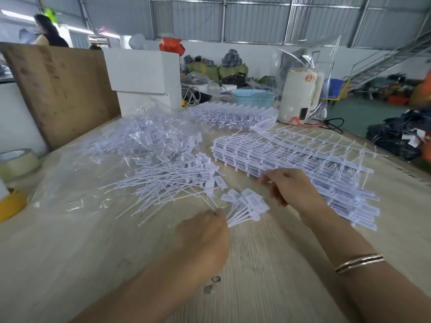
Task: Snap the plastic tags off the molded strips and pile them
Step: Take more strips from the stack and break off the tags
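My left hand [205, 238] is shut on the thin tails of a small bunch of white plastic tags [245, 203], whose flat heads fan out up and to the right. My right hand [291, 190] hovers just right of that bunch, over the near edge of a stack of molded strips [303, 159]; its fingers are curled and blurred, and whether they hold anything I cannot tell. A loose pile of snapped-off tags [168, 180] lies left of the hands on clear plastic sheeting.
More strips [233, 113] and a clear bag of tags [144, 136] lie farther back. A white kettle [300, 94], blue basket [253, 96], white boxes [144, 73] and a wooden board [58, 89] stand behind. Tape rolls [16, 159] sit at the left edge.
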Tool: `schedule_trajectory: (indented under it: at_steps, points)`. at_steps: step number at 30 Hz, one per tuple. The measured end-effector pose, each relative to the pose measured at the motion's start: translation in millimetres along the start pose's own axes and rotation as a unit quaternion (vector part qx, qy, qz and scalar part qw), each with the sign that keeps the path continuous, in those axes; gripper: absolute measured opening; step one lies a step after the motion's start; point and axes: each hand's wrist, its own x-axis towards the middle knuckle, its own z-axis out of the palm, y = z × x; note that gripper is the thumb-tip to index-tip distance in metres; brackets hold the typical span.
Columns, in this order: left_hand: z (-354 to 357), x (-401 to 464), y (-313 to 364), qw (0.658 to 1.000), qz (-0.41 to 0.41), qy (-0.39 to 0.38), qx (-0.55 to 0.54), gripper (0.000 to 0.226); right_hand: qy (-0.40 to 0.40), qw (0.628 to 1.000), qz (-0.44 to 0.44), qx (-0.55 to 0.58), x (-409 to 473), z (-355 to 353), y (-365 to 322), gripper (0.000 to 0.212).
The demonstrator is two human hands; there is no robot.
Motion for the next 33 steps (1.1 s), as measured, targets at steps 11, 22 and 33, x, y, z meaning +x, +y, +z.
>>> schedule_trajectory:
  at_steps: [11,22,33]
  points:
    - [-46.4,29.2,-63.2,0.941,0.133,0.247,-0.19,0.006,0.144,0.979,-0.083,0.12,10.5,-17.3,5.9,0.035]
    - [-16.3,90.4,-159.0,0.996,-0.025,0.015,0.084,0.057,0.087,0.984,-0.153,-0.028,11.2,5.7,19.4,0.035]
    - [-12.9,16.4,-47.4,0.978,0.178,0.1,0.029,0.033,0.076,0.986,-0.148,-0.007,10.9,3.8,23.8,0.033]
